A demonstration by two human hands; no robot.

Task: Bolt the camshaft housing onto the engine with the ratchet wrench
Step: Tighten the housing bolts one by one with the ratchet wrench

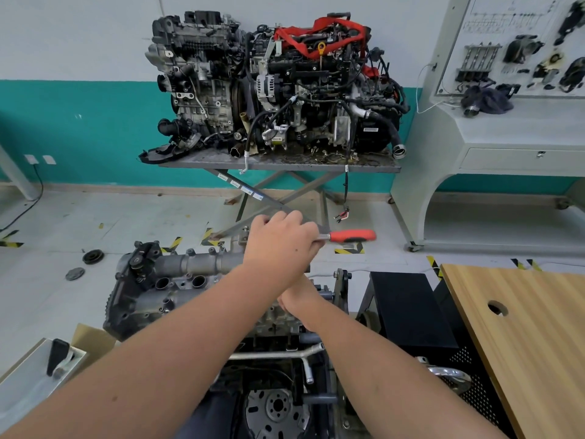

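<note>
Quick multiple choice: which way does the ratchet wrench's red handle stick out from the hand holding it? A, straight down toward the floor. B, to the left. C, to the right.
C: the left hand grips the ratchet wrench over the engine, and the wrench's red handle juts out to the right of that hand, roughly level.

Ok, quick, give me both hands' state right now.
Left hand: grips the ratchet wrench near its head.
Right hand: mostly hidden under the left forearm; its grip cannot be told.
</note>
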